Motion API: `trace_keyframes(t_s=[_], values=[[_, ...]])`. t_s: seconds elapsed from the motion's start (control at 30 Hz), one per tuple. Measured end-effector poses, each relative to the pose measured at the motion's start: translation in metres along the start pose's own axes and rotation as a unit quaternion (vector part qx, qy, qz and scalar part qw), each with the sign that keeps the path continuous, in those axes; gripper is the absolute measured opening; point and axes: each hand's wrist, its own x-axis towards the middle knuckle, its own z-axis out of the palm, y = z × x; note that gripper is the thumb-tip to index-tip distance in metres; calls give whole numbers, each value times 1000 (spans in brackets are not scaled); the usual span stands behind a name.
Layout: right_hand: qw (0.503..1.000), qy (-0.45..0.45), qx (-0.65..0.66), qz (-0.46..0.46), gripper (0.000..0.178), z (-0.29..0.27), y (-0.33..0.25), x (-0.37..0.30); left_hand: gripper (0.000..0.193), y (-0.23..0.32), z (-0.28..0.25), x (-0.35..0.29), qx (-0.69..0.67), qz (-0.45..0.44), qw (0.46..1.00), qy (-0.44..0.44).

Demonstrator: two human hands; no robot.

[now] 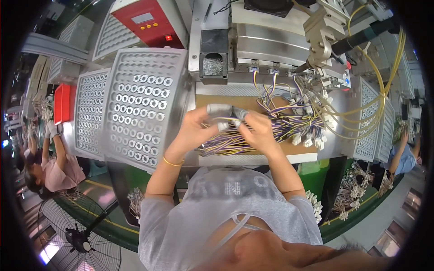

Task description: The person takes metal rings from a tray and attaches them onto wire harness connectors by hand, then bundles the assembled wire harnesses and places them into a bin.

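Both hands are raised close together over a bundle of yellow, purple and white wires (235,147) lying on a brown board. My left hand (193,128), with grey and white covers on its fingertips, is closed around the end of a thin wire lead (231,119). Opposite it, my right hand (260,133), its fingertips also covered, pinches the same lead. The small part between the fingertips is blurred. White connectors (308,142) gather at the bundle's right end. Beyond the hands, several wire ends with a small connector (274,71) sit along the front of a metal fixture (271,45).
Left of the board lies a grey tray (185,67) of metal rings, beside another ring tray (92,77). A red control box (149,22) stands behind. A machine arm (323,31) with a pointed tip and yellow tubes overhangs the right. A black fan (81,239) stands lower left; other people work at both sides.
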Motion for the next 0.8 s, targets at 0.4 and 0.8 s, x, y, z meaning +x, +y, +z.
trace_keyframes(t_s=[0.4,0.8], values=[[999,-29,8,-31,15,10,-13,6,22,8,-7,-4,290,269,910,124],[971,-82,167,150,6,-33,-22,-7,34,-91,-231,22,711,-40,548,438]])
